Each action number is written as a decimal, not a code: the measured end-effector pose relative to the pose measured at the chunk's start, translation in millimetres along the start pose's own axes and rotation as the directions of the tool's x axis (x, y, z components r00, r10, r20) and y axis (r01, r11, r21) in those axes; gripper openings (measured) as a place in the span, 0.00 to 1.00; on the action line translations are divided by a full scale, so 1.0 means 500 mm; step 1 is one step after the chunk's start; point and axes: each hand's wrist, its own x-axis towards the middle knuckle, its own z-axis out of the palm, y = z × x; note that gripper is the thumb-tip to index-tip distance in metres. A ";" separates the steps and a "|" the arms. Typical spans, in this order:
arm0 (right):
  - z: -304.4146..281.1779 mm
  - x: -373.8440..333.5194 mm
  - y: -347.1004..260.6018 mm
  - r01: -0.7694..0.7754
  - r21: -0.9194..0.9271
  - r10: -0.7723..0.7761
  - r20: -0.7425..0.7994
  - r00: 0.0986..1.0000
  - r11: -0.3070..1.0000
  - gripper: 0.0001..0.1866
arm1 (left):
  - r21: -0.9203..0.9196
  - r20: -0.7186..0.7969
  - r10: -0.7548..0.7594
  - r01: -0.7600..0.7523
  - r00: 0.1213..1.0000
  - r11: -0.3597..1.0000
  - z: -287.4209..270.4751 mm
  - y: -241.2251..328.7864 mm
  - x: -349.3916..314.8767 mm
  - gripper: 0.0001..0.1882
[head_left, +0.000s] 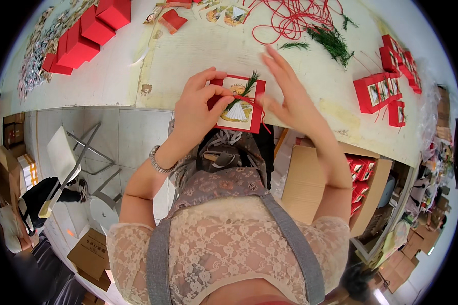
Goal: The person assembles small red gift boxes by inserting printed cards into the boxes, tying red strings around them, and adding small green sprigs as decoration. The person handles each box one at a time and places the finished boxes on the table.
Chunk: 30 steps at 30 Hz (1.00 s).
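Observation:
A red gift box [258, 86] with a pale printed card on its face lies at the table's front edge. A green sprig [251, 84] and a white folded paper fan [234, 113] decorate the card. Red cord [247, 98] runs across the box over the sprig, and a loose end hangs off its right side. My left hand [198, 107] covers the box's left side, its thumb and forefinger pinching the cord. At the right edge of the box, my right hand [292, 99] has its fingers stretched out, their tips blurred. I see nothing held in it.
Plain red boxes [82, 43] stand at the far left, decorated ones [374, 94] at the right. A tangle of red cord [295, 20] and a pile of green sprigs [333, 43] lie at the back. Below the table, a cardboard carton [305, 183] stands beside more red boxes [360, 170].

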 end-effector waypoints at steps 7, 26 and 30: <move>0.027 -0.058 -0.026 -0.178 -0.014 0.179 0.044 0.983 0.984 0.63 | -0.260 0.277 0.064 0.011 0.959 0.966 0.002 -0.006 0.056 0.12; -0.005 -0.098 0.087 -0.334 -0.044 0.288 -0.408 0.866 0.942 0.63 | 0.063 0.297 0.293 -0.325 0.909 0.944 0.133 0.073 0.201 0.12; -0.004 -0.102 0.081 -0.339 -0.030 0.303 -0.378 0.875 0.940 0.66 | 0.138 0.271 0.310 -0.355 0.911 0.925 0.136 0.064 0.186 0.10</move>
